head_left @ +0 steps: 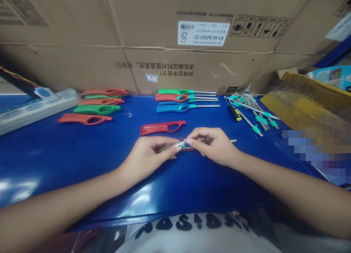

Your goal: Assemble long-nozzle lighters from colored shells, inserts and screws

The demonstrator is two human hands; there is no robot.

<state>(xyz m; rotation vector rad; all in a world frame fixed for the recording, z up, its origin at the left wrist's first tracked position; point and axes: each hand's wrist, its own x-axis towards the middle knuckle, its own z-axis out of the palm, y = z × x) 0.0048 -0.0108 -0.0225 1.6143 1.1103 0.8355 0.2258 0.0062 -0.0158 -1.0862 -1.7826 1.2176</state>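
Over the front middle of the table, my left hand (153,150) is closed on a clear lighter fuel tank (167,147) between thumb and fingers. Close beside it, my right hand (212,145) pinches a thin white tube (184,142) at the tank's inner end. A red lighter half-shell (189,148) shows partly beneath the fingertips, mostly hidden by both hands. Past my right hand pokes the tip of a metal rod (233,140). Just behind the hands lies another red lighter half-shell (163,127), its hollow inside facing up.
At left lie several orange and green lighter shells (85,119) near tiny white pieces (128,114) and a power strip (35,110). Lighters with metal rods (175,108) lie at the back. Loose rods (255,116), a screwdriver (235,113) and a yellow-taped carton (307,99) are at right.
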